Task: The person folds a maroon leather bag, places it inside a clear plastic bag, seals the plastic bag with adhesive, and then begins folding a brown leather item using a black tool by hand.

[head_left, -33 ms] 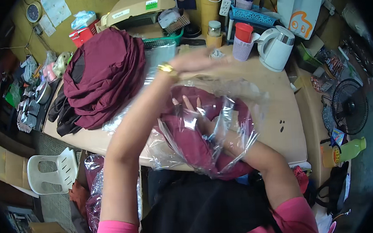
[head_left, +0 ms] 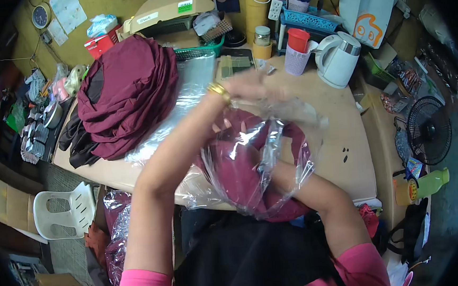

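Observation:
A maroon cloth piece (head_left: 233, 166) lies at the near edge of the table inside a clear plastic bag (head_left: 274, 140). My right forearm reaches into the bag. Through the glossy film, the fingers of my right hand (head_left: 232, 127) show partly, stretched out and apart against the cloth. My left hand (head_left: 251, 85), with a gold bracelet at the wrist, is over the bag's far end; motion smears its fingers, so its grip cannot be made out.
Left on the table is a heap of maroon and black cloth (head_left: 127, 97), beside flat clear plastic bags (head_left: 195, 76). A white kettle (head_left: 339, 58), a lilac cup (head_left: 298, 58) and a jar (head_left: 262, 36) stand at the back right. A white plastic chair (head_left: 64, 213) is at left.
My left hand has shifted a little to the right and nearer to me, and the far end of the bag has crumpled lower. My right hand shows less through the film.

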`<action>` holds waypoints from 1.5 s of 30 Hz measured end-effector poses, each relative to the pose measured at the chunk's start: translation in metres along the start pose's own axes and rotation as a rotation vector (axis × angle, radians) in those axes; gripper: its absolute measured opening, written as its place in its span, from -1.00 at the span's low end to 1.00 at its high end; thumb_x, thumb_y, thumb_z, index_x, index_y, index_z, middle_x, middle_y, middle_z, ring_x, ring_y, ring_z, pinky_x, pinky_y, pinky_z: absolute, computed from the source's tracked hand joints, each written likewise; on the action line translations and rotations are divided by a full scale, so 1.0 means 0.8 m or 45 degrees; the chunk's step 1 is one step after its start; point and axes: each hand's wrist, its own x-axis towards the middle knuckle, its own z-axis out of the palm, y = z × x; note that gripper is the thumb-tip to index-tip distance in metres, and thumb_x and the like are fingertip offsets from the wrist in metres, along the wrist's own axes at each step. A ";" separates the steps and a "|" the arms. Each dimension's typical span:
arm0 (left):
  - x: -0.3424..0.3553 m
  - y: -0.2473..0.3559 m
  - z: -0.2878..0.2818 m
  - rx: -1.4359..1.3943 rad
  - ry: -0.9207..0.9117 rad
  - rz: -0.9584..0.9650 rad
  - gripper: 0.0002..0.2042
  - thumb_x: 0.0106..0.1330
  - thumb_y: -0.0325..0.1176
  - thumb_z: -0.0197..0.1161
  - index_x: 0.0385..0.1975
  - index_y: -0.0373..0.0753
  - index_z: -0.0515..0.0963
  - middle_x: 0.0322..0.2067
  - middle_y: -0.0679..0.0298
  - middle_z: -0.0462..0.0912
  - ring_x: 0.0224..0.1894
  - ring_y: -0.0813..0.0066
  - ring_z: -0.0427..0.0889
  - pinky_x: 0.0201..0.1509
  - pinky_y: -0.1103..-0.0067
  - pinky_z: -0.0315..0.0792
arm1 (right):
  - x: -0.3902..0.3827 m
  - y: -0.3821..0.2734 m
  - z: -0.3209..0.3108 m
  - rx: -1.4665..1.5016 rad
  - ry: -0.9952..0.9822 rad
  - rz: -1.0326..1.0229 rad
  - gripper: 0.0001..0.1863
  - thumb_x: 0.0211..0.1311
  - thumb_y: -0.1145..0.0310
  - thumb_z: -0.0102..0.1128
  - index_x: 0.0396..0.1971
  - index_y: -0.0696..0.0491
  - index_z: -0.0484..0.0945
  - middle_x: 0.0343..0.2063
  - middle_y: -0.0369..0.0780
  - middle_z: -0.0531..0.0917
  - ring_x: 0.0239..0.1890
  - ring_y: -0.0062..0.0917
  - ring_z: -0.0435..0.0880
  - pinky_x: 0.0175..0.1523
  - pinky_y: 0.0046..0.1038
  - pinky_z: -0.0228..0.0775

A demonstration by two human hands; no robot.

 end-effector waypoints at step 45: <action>-0.135 0.203 0.174 -0.462 0.188 0.703 -0.80 0.21 -0.33 0.34 -0.17 -0.12 0.69 0.00 0.31 0.59 0.13 0.28 0.48 0.43 0.06 0.02 | -0.035 0.110 -0.022 0.080 0.074 0.558 -0.25 0.19 0.04 0.26 0.30 0.09 0.26 0.38 0.08 0.19 0.45 0.05 0.08 0.38 0.33 -0.06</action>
